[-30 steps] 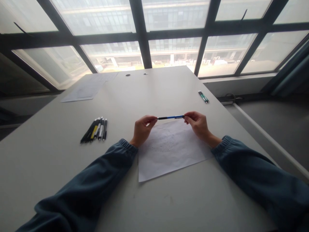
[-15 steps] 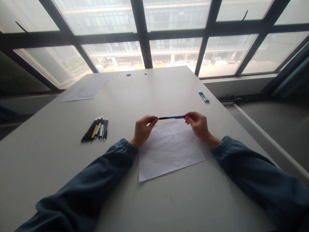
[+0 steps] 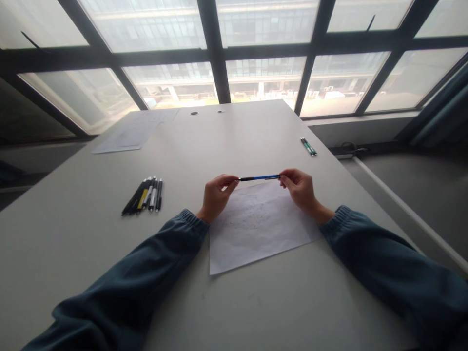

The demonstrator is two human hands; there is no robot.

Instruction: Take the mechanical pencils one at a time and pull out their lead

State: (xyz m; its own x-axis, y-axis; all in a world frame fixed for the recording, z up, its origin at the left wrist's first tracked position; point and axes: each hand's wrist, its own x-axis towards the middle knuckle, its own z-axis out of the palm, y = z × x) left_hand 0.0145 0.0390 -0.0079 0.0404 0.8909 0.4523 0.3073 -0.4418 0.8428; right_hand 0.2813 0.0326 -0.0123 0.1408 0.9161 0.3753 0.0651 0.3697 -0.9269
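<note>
A blue pen (image 3: 260,177) with a black grip section is held level between my two hands, above the far edge of a sheet of paper. My left hand (image 3: 218,194) pinches its dark tip end. The clip end is pinched between the thumb and fingers of my right hand (image 3: 299,186). Below lies the white sheet of paper (image 3: 252,248), slightly creased, with faint pencil-like marks on it. My forearms rest on either side of the sheet.
Several black, white and yellow pens (image 3: 145,196) lie grouped at the left on the white table (image 3: 219,146). Green pens (image 3: 309,146) lie near the right edge. More papers (image 3: 126,136) lie at the far left. Windows (image 3: 263,78) stand behind the table.
</note>
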